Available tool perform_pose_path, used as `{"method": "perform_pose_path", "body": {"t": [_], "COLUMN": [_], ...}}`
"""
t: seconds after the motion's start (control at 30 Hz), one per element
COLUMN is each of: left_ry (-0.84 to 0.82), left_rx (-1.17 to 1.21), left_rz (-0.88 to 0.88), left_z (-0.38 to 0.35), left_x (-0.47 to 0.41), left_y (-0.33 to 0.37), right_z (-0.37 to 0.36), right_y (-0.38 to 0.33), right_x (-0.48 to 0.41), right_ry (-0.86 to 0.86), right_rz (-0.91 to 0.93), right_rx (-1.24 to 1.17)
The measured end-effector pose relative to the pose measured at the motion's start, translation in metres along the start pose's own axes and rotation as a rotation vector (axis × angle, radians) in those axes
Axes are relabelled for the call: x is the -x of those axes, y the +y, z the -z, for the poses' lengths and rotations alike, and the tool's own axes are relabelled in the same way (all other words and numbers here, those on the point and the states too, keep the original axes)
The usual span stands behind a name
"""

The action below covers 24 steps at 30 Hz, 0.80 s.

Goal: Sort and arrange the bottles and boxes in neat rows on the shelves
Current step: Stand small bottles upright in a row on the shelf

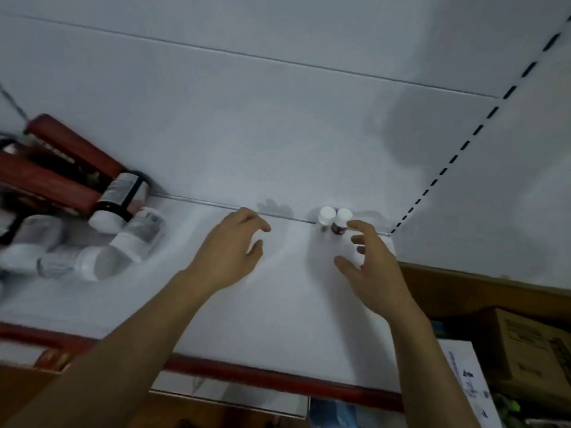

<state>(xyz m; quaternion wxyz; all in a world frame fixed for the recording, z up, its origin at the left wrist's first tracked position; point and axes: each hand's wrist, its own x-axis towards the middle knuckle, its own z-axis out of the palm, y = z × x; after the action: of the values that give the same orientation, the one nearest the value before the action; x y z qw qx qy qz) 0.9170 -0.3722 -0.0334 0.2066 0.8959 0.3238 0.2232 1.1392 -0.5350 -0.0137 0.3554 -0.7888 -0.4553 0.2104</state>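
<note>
Two bare forearms reach over the red front edge (247, 373) of a white shelf (278, 319), with a cardboard box (525, 344) stacked below at lower right. Above the shelf's middle, the left hand (230, 248) hovers with fingers loosely curled and apart, gripping nothing. The right hand (374, 273), also loosely spread and holding nothing, sits near the shelf's right rear corner. Its fingertips are just beside a dark bottle (341, 223) with a white cap; the blur hides whether they touch it. A second white-capped bottle (326, 215) stands upright close against the first, on its left, between the two hands and nearer the right one. Both bottles stand at the seam where the shelf meets the white back panel (278, 134). Well apart, at the far left, a heap of toppled bottles (92, 257) lies on the shelf in front of red boxes (61, 168). A slotted upright (463, 149) runs up the right corner.
</note>
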Motion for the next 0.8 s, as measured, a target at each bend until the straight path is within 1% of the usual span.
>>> {"method": "perform_pose_path", "body": {"t": [0.1,0.17,0.23,0.33,0.47,0.53,0.6,0.67,0.7,0.73,0.8], "left_ry": [0.154,0.227,0.291,0.362,0.403,0.384,0.332,0.260,0.222,0.188,0.126], "left_rx": [-0.115,-0.178,-0.252,-0.370,-0.497,-0.506,-0.463,-0.378,-0.341,-0.317,-0.289], "left_rz": [0.007,0.015,0.031,0.100,0.294,0.371,0.371,0.283,0.227,0.165,0.054], "left_z": [0.062,0.104,0.147,0.210,0.280,0.302,0.311,0.311,0.311,0.311,0.308], "left_x": [0.035,0.060,0.088,0.139,0.214,0.240,0.256,0.263,0.263,0.261,0.256], "left_y": [-0.036,-0.059,-0.086,-0.140,-0.217,-0.245,-0.264,-0.273,-0.273,-0.272,-0.269], "right_z": [-0.032,-0.066,-0.107,-0.174,-0.257,-0.291,-0.315,-0.327,-0.329,-0.330,-0.333], "right_y": [-0.036,-0.069,-0.107,-0.166,-0.247,-0.277,-0.296,-0.300,-0.300,-0.299,-0.294], "right_x": [0.017,0.024,0.027,0.031,0.037,0.034,0.033,0.039,0.042,0.044,0.044], "right_ry": [0.136,0.187,0.190,0.164,0.110,0.084,-0.027,-0.158,-0.190,-0.197,-0.196], "right_rz": [0.065,0.109,0.152,0.254,0.380,0.485,0.542,0.484,0.440,0.407,0.360], "right_rx": [-0.081,-0.169,-0.229,-0.238,-0.231,-0.147,0.041,0.264,0.374,0.464,0.545]}}
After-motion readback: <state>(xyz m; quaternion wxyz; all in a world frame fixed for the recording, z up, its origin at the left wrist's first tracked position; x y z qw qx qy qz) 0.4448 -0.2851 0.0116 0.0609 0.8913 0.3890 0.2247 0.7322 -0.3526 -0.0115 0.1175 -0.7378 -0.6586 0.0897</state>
